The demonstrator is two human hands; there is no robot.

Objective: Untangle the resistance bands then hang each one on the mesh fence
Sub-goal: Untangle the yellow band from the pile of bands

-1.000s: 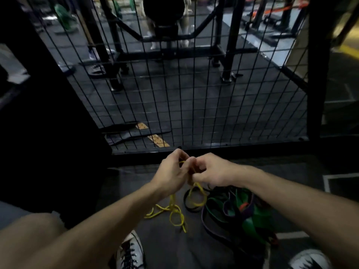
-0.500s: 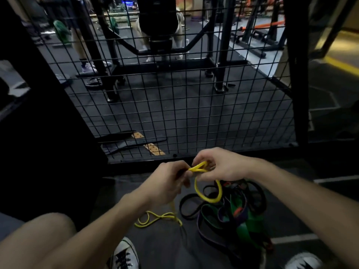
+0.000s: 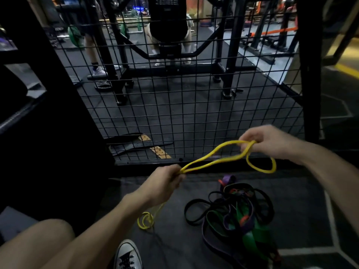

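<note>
A thin yellow resistance band (image 3: 215, 153) stretches between both hands in front of the black mesh fence (image 3: 174, 105). My left hand (image 3: 165, 181) grips its lower end, and a yellow tail hangs from that fist to a small coil on the floor (image 3: 145, 222). My right hand (image 3: 272, 140) pinches the upper end, where a loose loop (image 3: 262, 166) droops below the wrist. A tangled pile of black, green, purple and orange bands (image 3: 237, 216) lies on the floor under my right forearm.
A thick black post (image 3: 310, 74) frames the fence on the right, a dark wall stands on the left. A belt-like strap (image 3: 136, 144) lies just behind the mesh. Beyond it are a gym machine (image 3: 169, 45) and people's legs. My sneaker (image 3: 127, 255) is at the bottom.
My hands have drawn apart, the right one rising to the right, and the yellow band is now pulled out long between them. The view has tilted up.
</note>
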